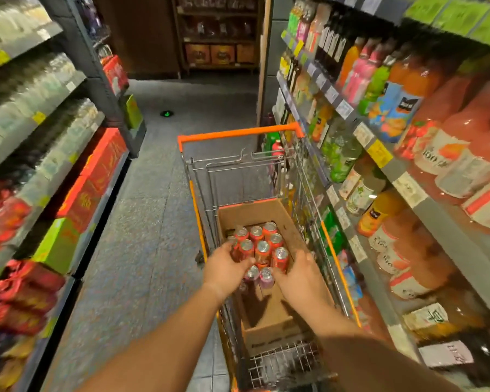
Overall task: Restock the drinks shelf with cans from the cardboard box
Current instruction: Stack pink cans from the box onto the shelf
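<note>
Cardboard box (269, 332) in cart: left hand (224, 268) & right hand (300, 275) both relaxed, unclenched, flanking pink cans (259, 275) to lift pair.

Trolley (239, 134) stands in the aisle, hard against the drinks shelf (379, 154) on its right. Cardboard box (266, 332) sits in it, cans (262, 247) bunched at the far end. Both hands, left (224, 271) and right (301, 278), flank the nearest cans.
</note>
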